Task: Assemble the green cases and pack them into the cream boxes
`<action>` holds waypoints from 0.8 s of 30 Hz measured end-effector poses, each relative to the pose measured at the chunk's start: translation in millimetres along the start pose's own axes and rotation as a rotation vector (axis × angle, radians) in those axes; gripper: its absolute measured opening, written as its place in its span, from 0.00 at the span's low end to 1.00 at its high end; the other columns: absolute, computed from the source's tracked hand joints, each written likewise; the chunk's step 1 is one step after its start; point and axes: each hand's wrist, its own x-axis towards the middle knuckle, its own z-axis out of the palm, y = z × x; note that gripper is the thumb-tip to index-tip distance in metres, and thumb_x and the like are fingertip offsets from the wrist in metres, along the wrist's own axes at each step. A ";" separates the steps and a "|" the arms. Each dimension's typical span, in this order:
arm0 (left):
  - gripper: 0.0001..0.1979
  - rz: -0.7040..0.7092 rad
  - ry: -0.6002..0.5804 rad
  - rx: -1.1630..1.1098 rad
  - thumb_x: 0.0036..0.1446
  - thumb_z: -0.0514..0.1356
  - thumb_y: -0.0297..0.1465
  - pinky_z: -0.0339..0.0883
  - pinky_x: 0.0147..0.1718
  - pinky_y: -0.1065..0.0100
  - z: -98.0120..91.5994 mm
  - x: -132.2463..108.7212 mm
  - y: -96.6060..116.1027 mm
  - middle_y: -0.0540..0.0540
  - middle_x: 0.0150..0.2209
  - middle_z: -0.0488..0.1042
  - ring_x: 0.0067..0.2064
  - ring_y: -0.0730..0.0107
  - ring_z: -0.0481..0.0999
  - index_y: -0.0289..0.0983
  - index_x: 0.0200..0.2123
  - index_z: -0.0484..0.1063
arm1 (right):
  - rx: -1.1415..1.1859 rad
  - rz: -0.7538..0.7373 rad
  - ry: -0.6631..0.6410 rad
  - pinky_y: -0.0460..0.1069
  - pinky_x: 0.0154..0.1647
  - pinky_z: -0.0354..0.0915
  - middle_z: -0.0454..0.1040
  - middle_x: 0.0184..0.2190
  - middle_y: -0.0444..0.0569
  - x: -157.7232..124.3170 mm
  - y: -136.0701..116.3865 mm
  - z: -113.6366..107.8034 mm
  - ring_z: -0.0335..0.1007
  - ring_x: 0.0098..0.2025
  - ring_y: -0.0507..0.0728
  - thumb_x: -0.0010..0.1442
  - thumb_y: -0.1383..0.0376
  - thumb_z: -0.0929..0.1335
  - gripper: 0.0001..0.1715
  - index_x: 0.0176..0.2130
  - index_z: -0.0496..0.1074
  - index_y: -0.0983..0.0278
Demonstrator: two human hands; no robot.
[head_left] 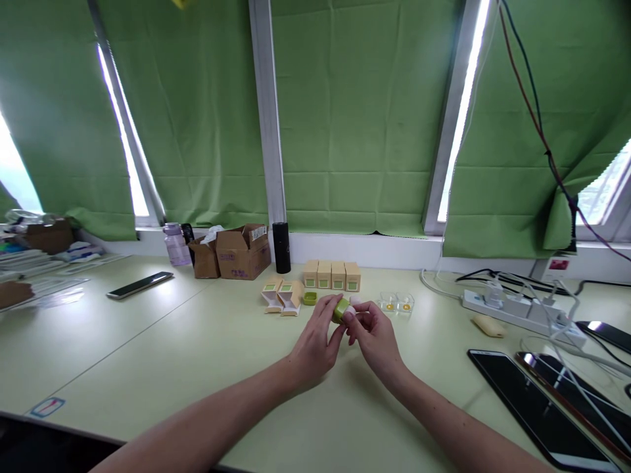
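Above the middle of the table, my left hand (314, 345) is closed around a small green container (340, 310), tilted between thumb and fingers. My right hand (378, 340) meets it from the right, its thumb and fingers pinching a small whitish piece (351, 311) against the container's side; its kind is too small to make out. Just behind the left hand sits another small green square container (309, 299). Two opened cardboard boxes (290, 295) lie left of that. Beyond my right hand stand two clear cups (397, 302) with something yellow inside.
A row of small kraft boxes (331, 276) stands at the back. Behind left are a black cylinder (281, 247), cardboard cartons (241, 253) and a lilac bottle (176, 244). A phone (140, 285) lies left; a power strip (522, 314), cables and a tablet (535, 404) are right.
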 end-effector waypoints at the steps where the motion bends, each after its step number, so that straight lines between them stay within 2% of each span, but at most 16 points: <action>1: 0.26 -0.014 -0.002 -0.025 0.71 0.54 0.29 0.67 0.63 0.48 0.0 0.0 -0.8 0.34 0.63 0.66 0.64 0.51 0.69 0.41 0.70 0.56 | -0.003 0.001 -0.005 0.48 0.26 0.70 0.76 0.26 0.45 -0.1 -0.1 -0.1 0.69 0.26 0.53 0.57 0.42 0.75 0.28 0.37 0.70 0.61; 4: 0.25 -0.099 0.020 -0.156 0.72 0.54 0.34 0.72 0.58 0.52 -0.1 0.9 -4.7 0.33 0.63 0.68 0.59 0.53 0.73 0.40 0.69 0.58 | -0.048 -0.015 -0.029 0.50 0.28 0.71 0.77 0.30 0.48 -0.7 -2.3 -2.0 0.71 0.28 0.55 0.58 0.41 0.73 0.27 0.37 0.71 0.62; 7: 0.26 -0.219 0.036 -0.347 0.72 0.55 0.39 0.74 0.56 0.55 -0.8 3.6 -7.5 0.33 0.64 0.68 0.58 0.54 0.75 0.39 0.69 0.60 | -0.230 -0.107 -0.032 0.51 0.32 0.72 0.79 0.35 0.52 -2.0 -6.6 -7.5 0.75 0.33 0.57 0.62 0.45 0.72 0.23 0.41 0.73 0.62; 10: 0.26 -0.282 0.003 -0.538 0.71 0.56 0.42 0.73 0.57 0.54 -2.8 7.4 -5.7 0.34 0.61 0.71 0.58 0.54 0.76 0.38 0.68 0.62 | -0.524 -0.341 -0.014 0.52 0.33 0.74 0.77 0.48 0.56 -2.8 -9.0 -14.9 0.76 0.38 0.59 0.63 0.54 0.73 0.22 0.52 0.71 0.62; 13: 0.26 -0.275 -0.068 -0.665 0.69 0.59 0.43 0.73 0.56 0.53 -4.5 9.8 -2.2 0.35 0.58 0.74 0.58 0.53 0.76 0.38 0.66 0.65 | -0.770 -0.579 -0.071 0.52 0.34 0.76 0.73 0.57 0.58 -2.3 -7.1 -20.2 0.78 0.45 0.61 0.66 0.61 0.69 0.21 0.58 0.69 0.59; 16: 0.24 -0.267 -0.125 -0.731 0.68 0.60 0.43 0.72 0.58 0.52 -4.0 10.2 -2.8 0.35 0.59 0.74 0.60 0.51 0.74 0.39 0.63 0.68 | -0.885 -0.703 -0.104 0.53 0.40 0.78 0.75 0.56 0.56 -0.4 -2.4 -21.9 0.77 0.52 0.62 0.69 0.65 0.67 0.17 0.57 0.70 0.58; 18: 0.24 -0.277 -0.142 -0.764 0.68 0.61 0.44 0.73 0.55 0.54 -2.6 9.8 -5.8 0.36 0.58 0.74 0.59 0.52 0.74 0.39 0.61 0.69 | -0.916 -0.754 -0.109 0.55 0.45 0.78 0.77 0.55 0.56 1.2 0.9 -22.1 0.78 0.54 0.62 0.69 0.66 0.66 0.17 0.56 0.70 0.59; 21: 0.25 -0.326 -0.138 -0.785 0.66 0.62 0.46 0.75 0.47 0.58 -0.3 9.1 -9.6 0.37 0.53 0.76 0.50 0.58 0.78 0.38 0.60 0.69 | -0.946 -0.797 -0.115 0.55 0.46 0.78 0.78 0.55 0.56 3.2 4.0 -21.9 0.78 0.54 0.62 0.69 0.68 0.64 0.18 0.57 0.69 0.59; 24: 0.25 -0.381 -0.112 -0.797 0.65 0.63 0.47 0.74 0.42 0.62 1.2 9.0 -8.6 0.40 0.47 0.77 0.43 0.64 0.77 0.38 0.57 0.69 | -0.956 -0.826 -0.127 0.55 0.45 0.78 0.78 0.53 0.58 4.1 4.0 -21.0 0.78 0.53 0.63 0.70 0.69 0.63 0.18 0.58 0.68 0.60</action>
